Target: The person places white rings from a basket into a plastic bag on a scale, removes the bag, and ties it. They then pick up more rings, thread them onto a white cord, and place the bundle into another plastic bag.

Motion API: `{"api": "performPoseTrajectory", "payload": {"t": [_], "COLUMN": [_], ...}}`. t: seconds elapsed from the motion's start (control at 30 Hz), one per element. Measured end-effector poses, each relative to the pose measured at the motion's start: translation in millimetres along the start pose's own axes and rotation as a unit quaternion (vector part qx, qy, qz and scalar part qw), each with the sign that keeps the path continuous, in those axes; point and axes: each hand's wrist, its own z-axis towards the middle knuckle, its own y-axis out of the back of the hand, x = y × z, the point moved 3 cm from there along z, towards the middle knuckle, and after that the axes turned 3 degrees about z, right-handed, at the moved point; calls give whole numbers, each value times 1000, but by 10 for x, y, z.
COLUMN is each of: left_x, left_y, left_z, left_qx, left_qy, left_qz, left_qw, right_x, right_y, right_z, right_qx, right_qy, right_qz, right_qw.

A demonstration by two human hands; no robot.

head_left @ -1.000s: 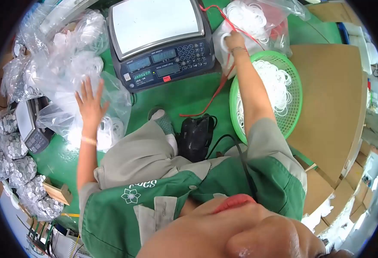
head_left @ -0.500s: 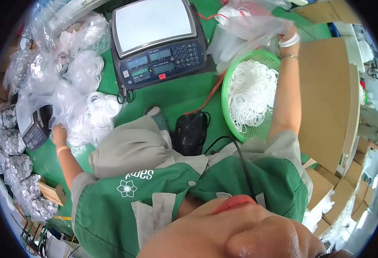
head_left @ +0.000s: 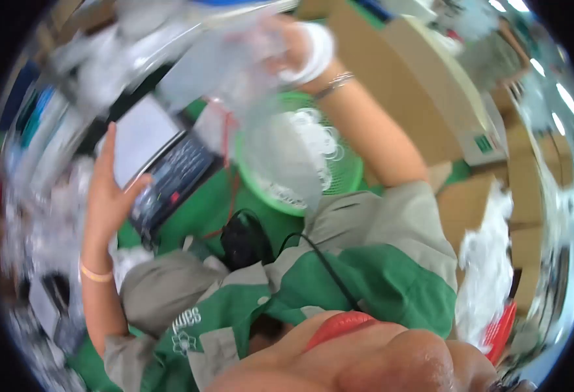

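My right hand [head_left: 279,49], blurred, is raised at the top with its fingers closed on a clear plastic bag [head_left: 270,134]. The bag hangs down in front of the green basket [head_left: 347,171], which holds many white rings [head_left: 316,140]. Several white rings sit around my right wrist. My left hand [head_left: 112,179] is spread in the air, with nothing in it, in front of the digital counting scale [head_left: 179,173]. Whether it touches the scale cannot be made out.
Clear plastic bags [head_left: 45,215] lie on the left, by a smaller scale [head_left: 55,307]. A large cardboard sheet [head_left: 391,85] stands right of the basket. A red cord [head_left: 231,196] runs between scale and basket. A black shoe-like object [head_left: 244,235] lies on the green floor.
My left hand has left the bags on the left and risen toward the scale. My right hand has moved left and up, carrying the plastic bag across the basket. The view has turned.
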Motion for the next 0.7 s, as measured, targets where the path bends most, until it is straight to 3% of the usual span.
{"api": "performPoseTrajectory", "payload": {"t": [0.03,0.07,0.1,0.17,0.2,0.23,0.33,0.43,0.5,0.57,0.63,0.7], "left_x": [-279,-477,-630,-713,-735,-735,-640,-761,-797,-844,-805,-870], "left_y": [-216,-417,-562,-774,-817,-820,-684,-432,-350,-342,-375,-465], "left_z": [131,230,247,354,373,363,387,340,292,192,163,188], "left_qx": [18,16,-9,-7,-3,-80,-112,-111,-81,-58,-26,33], "left_qy": [-80,-151,-193,-175,-150,-134,-119,-68,-46,5,46,76], "left_qz": [15,14,17,-41,-96,-143,-165,-157,-229,-240,-263,-335], "left_qw": [997,988,981,984,984,977,973,979,969,969,963,939], "right_x": [336,688,834,1176,1272,1338,1413,1383,1189,1075,1053,1219], "right_y": [-105,-186,-238,-351,-334,-302,-160,72,207,279,233,109], "right_z": [149,249,254,212,167,115,-98,-297,-494,-626,-756,-570], "right_qx": [18,-18,-6,-111,-102,-92,-74,-97,-107,-136,-168,-124], "right_qy": [-10,-142,-262,-496,-475,-453,-472,-436,-409,-350,-316,-381], "right_qz": [-71,-84,77,372,352,331,324,264,41,-249,-264,-61], "right_qw": [997,986,962,776,800,823,817,855,906,892,896,914]}}
